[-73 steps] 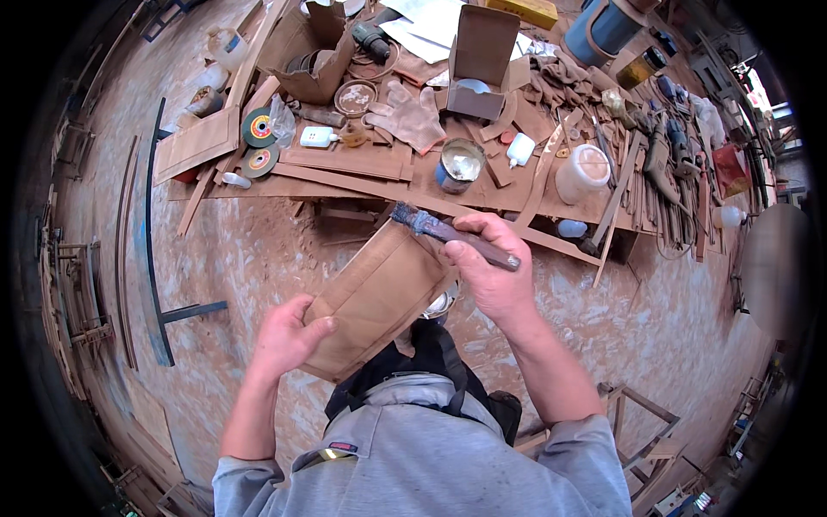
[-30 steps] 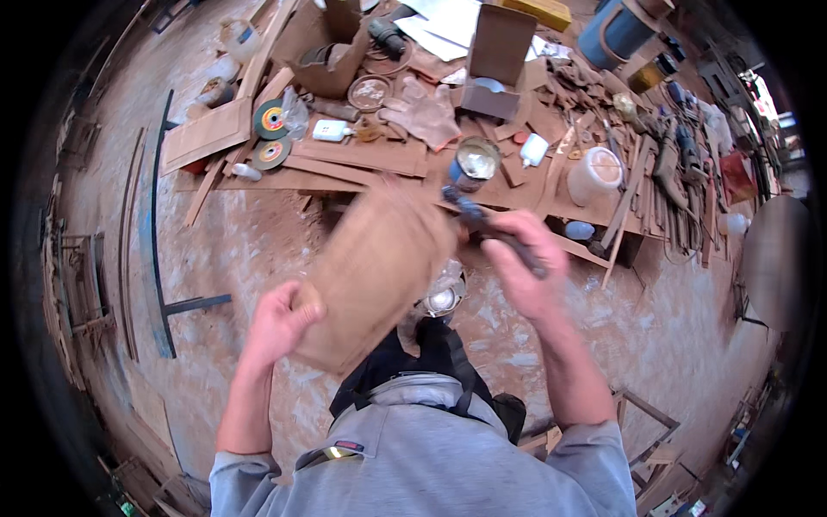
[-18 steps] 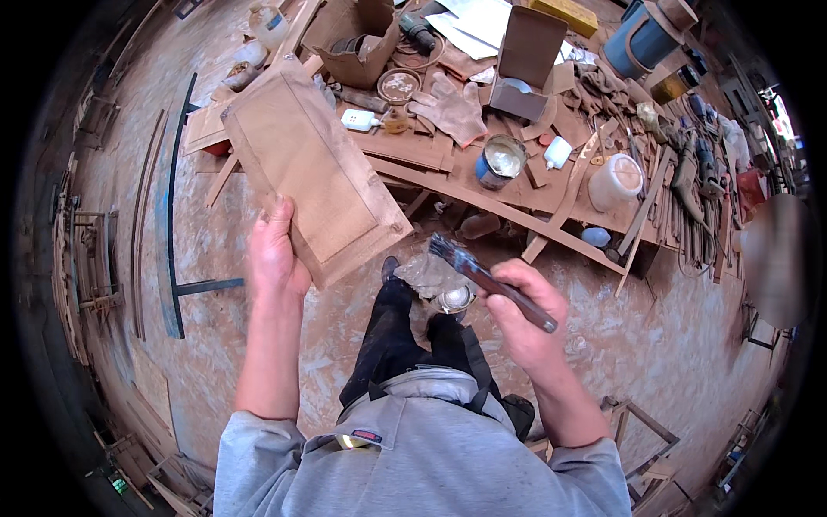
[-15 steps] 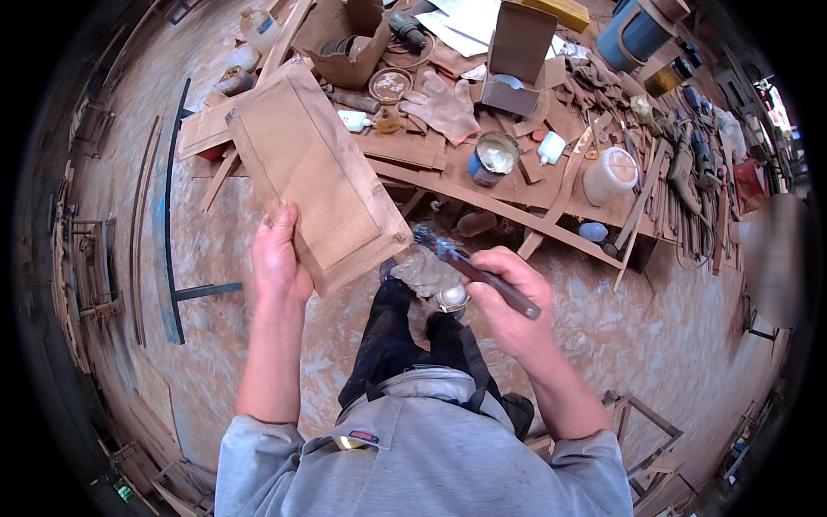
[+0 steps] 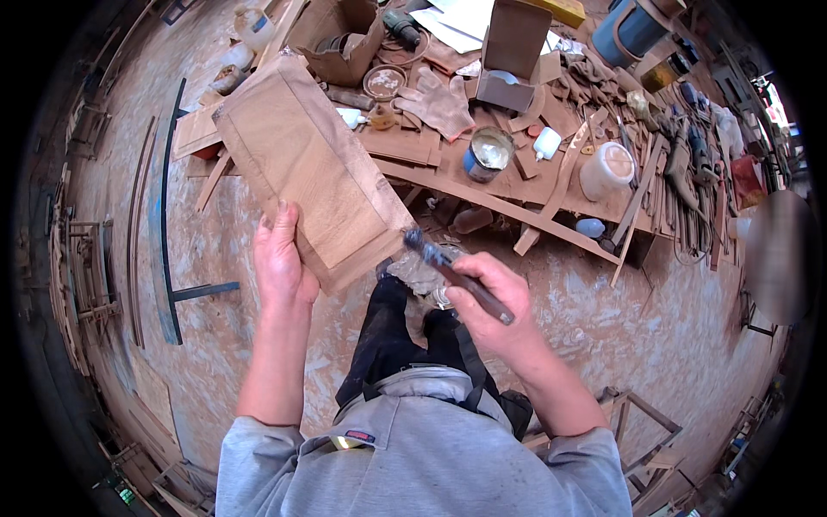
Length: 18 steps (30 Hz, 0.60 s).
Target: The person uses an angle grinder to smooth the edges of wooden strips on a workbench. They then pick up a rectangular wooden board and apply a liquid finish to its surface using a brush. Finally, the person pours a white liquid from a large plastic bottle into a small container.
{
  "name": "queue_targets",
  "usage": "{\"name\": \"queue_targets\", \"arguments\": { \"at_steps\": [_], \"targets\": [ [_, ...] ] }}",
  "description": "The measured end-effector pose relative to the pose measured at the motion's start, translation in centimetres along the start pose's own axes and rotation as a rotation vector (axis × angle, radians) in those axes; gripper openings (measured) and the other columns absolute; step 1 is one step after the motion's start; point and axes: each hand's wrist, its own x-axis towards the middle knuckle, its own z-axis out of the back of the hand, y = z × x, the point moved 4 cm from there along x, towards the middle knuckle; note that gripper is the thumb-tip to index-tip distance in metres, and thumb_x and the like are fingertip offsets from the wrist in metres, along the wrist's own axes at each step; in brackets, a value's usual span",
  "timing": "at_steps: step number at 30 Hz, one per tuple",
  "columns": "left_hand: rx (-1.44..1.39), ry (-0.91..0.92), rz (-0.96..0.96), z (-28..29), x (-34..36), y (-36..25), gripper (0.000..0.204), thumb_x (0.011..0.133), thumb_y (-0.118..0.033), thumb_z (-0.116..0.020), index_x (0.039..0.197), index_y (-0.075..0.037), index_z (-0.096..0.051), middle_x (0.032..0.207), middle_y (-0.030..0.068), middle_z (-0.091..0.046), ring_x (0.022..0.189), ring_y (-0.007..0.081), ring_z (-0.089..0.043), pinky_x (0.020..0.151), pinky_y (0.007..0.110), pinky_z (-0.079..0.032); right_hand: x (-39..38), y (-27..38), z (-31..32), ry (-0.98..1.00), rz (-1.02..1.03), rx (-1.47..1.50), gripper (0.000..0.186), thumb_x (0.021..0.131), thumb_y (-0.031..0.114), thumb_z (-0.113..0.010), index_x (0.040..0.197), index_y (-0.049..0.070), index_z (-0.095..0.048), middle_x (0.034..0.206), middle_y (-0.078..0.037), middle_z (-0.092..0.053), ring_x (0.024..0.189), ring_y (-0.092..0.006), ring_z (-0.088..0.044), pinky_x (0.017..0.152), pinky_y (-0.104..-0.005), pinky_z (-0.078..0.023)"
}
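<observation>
A wooden panel (image 5: 314,172) with a raised border, like a small cabinet door, is held tilted in front of me. My left hand (image 5: 282,258) grips its lower left edge, thumb on the face and the other fingers hidden behind. In my right hand (image 5: 491,297) is a brush (image 5: 469,286) with a dark handle and a bluish, clotted head. That head meets the panel's right-hand corner, or lies just in front of it; touching is hard to tell.
Beyond the panel stands a cluttered workbench (image 5: 482,202). On it are an open can (image 5: 490,155) of pale stuff, a work glove (image 5: 438,103), a white plastic jug (image 5: 607,171), cardboard boxes (image 5: 514,56) and hand tools. A blue metal frame (image 5: 175,258) lies at left.
My right hand has brought the brush left and slightly down, so its head is now at the panel's corner. The panel has shifted a little left.
</observation>
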Motion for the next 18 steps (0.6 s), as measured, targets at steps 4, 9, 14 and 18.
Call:
{"name": "queue_targets", "arguments": {
  "at_steps": [4,9,14,18],
  "targets": [
    [-0.035,0.026,-0.003,-0.1,0.1,0.1,0.038,0.096,-0.017,-0.059,0.127,0.001,-0.047,0.122,0.0139,-0.060,0.109,0.0238,-0.060,0.094,0.038,-0.050,-1.5,-0.7,-0.5,-0.097,-0.209,0.238,0.026,0.081,0.004,-0.072,0.104,-0.001,-0.061,0.085,-0.008,-0.066,0.075,-0.0131,-0.062,0.068,-0.0267,-0.049],
    [-0.042,0.012,0.024,-0.3,-0.5,0.2,0.036,0.096,-0.017,-0.058,0.126,0.000,-0.047,0.120,0.0132,-0.060,0.110,0.0248,-0.060,0.095,0.041,-0.050,-0.5,-2.2,-0.6,-0.198,-0.287,0.249,0.022,0.085,0.006,-0.069,0.104,-0.001,-0.061,0.082,-0.003,-0.065,0.073,-0.0082,-0.059,0.067,-0.0244,-0.049],
    [-0.170,-0.080,-0.014,-0.6,-0.7,-0.3,0.035,0.096,-0.012,-0.058,0.127,-0.003,-0.044,0.124,0.0116,-0.057,0.112,0.0252,-0.058,0.096,0.043,-0.050,-1.1,-0.4,0.8,-0.267,-0.296,0.422,0.023,0.086,0.005,-0.067,0.106,-0.004,-0.058,0.092,-0.008,-0.067,0.080,-0.0120,-0.064,0.073,-0.0253,-0.052],
    [-0.274,-0.082,-0.043,-1.8,-0.1,-0.3,0.034,0.097,-0.008,-0.055,0.129,-0.006,-0.043,0.126,0.0109,-0.056,0.114,0.0253,-0.057,0.096,0.045,-0.051,-1.4,0.7,-1.0,-0.110,-0.133,0.330,0.024,0.084,0.005,-0.070,0.103,-0.003,-0.058,0.091,-0.009,-0.068,0.080,-0.0131,-0.065,0.072,-0.0254,-0.052]
  ]
}}
